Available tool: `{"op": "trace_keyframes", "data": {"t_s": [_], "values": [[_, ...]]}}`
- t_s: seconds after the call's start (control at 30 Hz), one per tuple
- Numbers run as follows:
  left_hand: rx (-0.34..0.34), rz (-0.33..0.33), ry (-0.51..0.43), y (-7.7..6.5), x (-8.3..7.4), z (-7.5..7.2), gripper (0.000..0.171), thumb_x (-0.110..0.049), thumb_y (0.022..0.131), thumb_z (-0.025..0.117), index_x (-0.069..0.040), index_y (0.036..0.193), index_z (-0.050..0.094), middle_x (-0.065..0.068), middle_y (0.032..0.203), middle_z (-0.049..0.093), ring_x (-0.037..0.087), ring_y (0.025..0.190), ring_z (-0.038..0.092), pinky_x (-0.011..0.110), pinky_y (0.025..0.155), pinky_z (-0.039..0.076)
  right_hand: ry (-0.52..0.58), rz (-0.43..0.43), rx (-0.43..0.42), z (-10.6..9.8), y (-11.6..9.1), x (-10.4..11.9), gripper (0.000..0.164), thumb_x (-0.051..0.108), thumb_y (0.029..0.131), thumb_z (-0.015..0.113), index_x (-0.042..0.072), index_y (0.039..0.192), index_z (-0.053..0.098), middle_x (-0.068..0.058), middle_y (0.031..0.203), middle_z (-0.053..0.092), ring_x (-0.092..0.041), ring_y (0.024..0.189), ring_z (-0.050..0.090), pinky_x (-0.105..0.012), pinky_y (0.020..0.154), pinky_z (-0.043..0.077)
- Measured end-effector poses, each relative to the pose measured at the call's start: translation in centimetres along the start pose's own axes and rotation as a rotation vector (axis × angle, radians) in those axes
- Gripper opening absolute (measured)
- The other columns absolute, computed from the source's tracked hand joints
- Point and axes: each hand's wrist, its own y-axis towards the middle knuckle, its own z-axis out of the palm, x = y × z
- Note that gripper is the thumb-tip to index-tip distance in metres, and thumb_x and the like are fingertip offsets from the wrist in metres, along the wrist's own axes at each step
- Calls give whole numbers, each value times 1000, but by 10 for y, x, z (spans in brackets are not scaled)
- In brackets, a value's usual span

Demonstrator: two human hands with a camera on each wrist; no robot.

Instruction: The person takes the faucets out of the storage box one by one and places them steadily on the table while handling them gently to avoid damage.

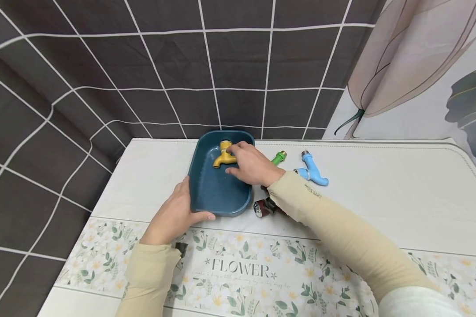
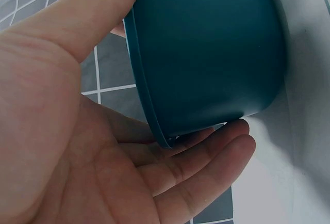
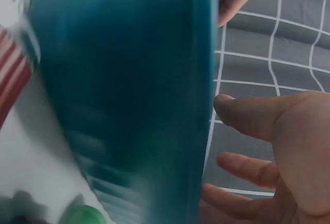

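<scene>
A dark blue plastic tub (image 1: 220,193) stands on the table, with a yellow faucet (image 1: 222,159) lying inside toward its far end. My left hand (image 1: 172,215) holds the tub's near left corner, thumb along the front rim and fingers against the outer side wall. In the left wrist view those fingers (image 2: 201,177) rest against the tub's wall. Over the tub's right rim reaches my right hand (image 1: 251,163), its fingertips beside the yellow faucet and partly covering it. Thumb and fingers (image 3: 247,170) are spread apart in the right wrist view, with nothing between them.
Right of the tub lie a green faucet (image 1: 279,157), partly hidden by the right hand, and a light blue faucet (image 1: 312,169). Under the right forearm is a dark red faucet (image 1: 260,208), mostly covered. A dark tiled-pattern curtain (image 1: 238,70) hangs behind the tub.
</scene>
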Motion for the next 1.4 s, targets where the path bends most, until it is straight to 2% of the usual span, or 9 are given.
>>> {"op": "trace_keyframes", "data": {"t_s": [0.3,0.6,0.9,1.2,1.4], "values": [[5,-16,1,1,-1,-2,123,-43,80,85,8,157,4,29,159,23,41,145,31,55,112,36,-99,-41,71,5,14,-6,52,24,96,71,0,140,56,-21,139,53,-31,122,55,-39,102,48],[9,-23,14,1,-1,-3,123,-42,81,85,8,157,3,29,160,21,42,145,30,55,112,36,-200,-20,146,8,22,-4,56,25,96,71,0,142,53,-21,136,54,-32,118,54,-40,101,48],[2,-11,3,1,0,-2,122,-40,80,85,7,158,3,29,160,21,41,145,30,55,112,35,-268,-32,126,15,28,-6,53,25,96,70,-1,140,53,-20,121,64,-31,107,62,-41,95,50],[6,-9,10,1,0,-1,122,-42,80,85,7,158,3,29,160,22,41,146,29,55,112,35,-283,-25,162,15,25,-8,51,26,96,70,1,138,56,-18,125,62,-33,112,59,-43,95,50],[0,-5,-1,0,0,0,123,-41,79,86,5,158,4,29,159,24,40,144,32,55,112,36,-281,-37,166,16,25,-8,44,20,94,72,4,133,62,-17,125,62,-32,114,58,-42,96,50]]}}
